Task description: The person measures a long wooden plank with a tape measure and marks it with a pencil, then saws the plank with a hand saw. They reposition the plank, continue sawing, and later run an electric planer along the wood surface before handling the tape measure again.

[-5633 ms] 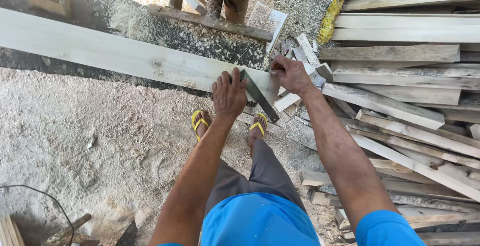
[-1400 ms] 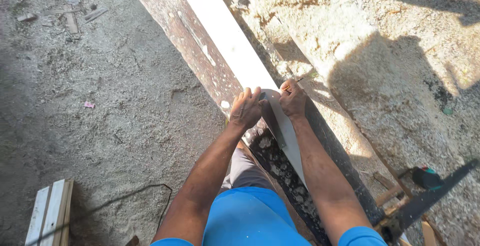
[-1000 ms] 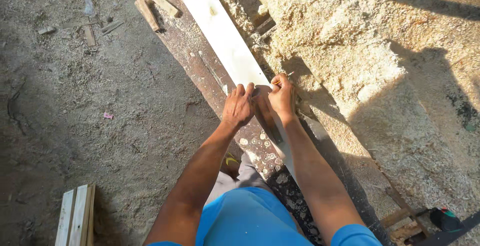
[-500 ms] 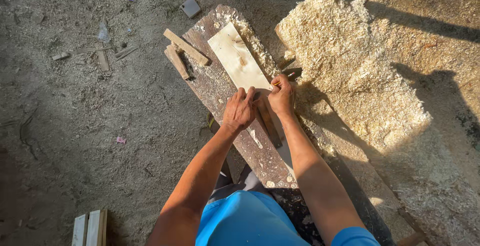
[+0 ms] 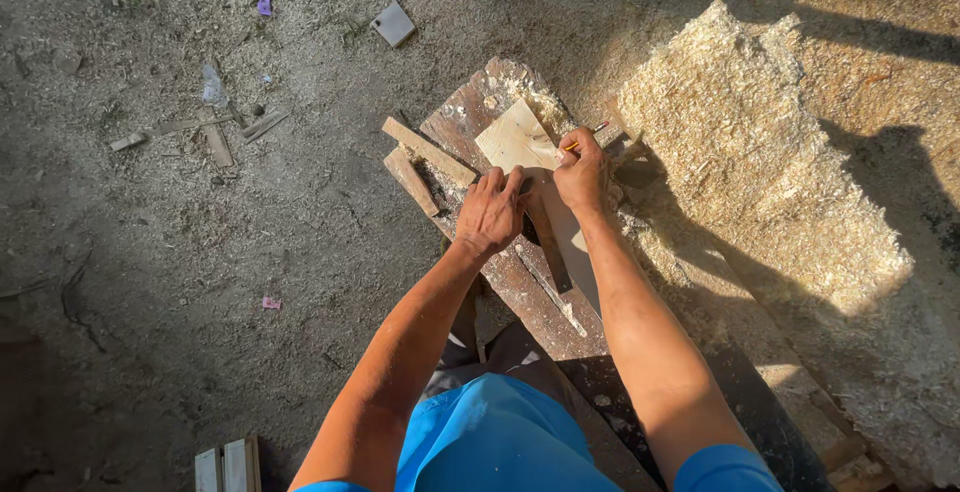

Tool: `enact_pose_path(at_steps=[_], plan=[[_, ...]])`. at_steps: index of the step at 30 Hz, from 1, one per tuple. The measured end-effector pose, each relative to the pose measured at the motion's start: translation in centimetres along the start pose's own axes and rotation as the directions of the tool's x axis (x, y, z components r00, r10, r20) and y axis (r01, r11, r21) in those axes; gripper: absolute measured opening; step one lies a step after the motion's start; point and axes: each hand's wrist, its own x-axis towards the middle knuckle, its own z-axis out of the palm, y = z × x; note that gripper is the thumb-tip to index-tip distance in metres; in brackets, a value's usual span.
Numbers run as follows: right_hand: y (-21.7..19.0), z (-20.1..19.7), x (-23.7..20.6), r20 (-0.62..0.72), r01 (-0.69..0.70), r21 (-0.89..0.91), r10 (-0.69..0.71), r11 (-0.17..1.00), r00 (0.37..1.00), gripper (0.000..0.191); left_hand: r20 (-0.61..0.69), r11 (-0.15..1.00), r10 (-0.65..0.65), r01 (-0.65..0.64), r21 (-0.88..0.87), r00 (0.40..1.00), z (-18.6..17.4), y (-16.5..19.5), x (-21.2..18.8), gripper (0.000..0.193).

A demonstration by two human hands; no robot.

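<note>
Board point(image 5: 515, 137) lies at far end of bench point(image 5: 520, 282). L hand point(image 5: 490, 214), fingers spread flat, pins square point(image 5: 545, 242) to it as guide; R hand point(image 5: 583, 174) pinches pencil point(image 5: 578, 142) at board's edge.

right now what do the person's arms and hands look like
Both arms are bare from the short blue sleeves down. The left hand and right hand wear no gloves, rings or watch that can be seen. Sunlight falls across the right forearm, while the left is partly in shade.
</note>
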Motion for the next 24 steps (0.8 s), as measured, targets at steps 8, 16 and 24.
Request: enact_pose_path(at_steps=[8, 16, 24], plan=[[0.7, -0.2, -1.9, -0.006, -0.191, 0.139, 0.193, 0.972, 0.981, 0.011, 0.068, 0.992, 0.12, -0.122, 0.027, 0.99, -0.1, -1.6, 1.3, 0.049], [4.9, -7.1, -9.7, -0.18, -0.201, 0.165, 0.23, 0.966, 0.956, 0.061, 0.156, 0.914, 0.371, -0.39, 0.114, 0.915, -1.0, 2.6, 3.2, 0.049], [8.4, -9.0, -11.0, -0.361, -0.141, 0.385, 0.29, 0.912, 0.886, 0.02, 0.446, 0.743, 0.551, -0.658, 0.124, 0.705, 0.3, 6.7, 12.4, 0.041]])
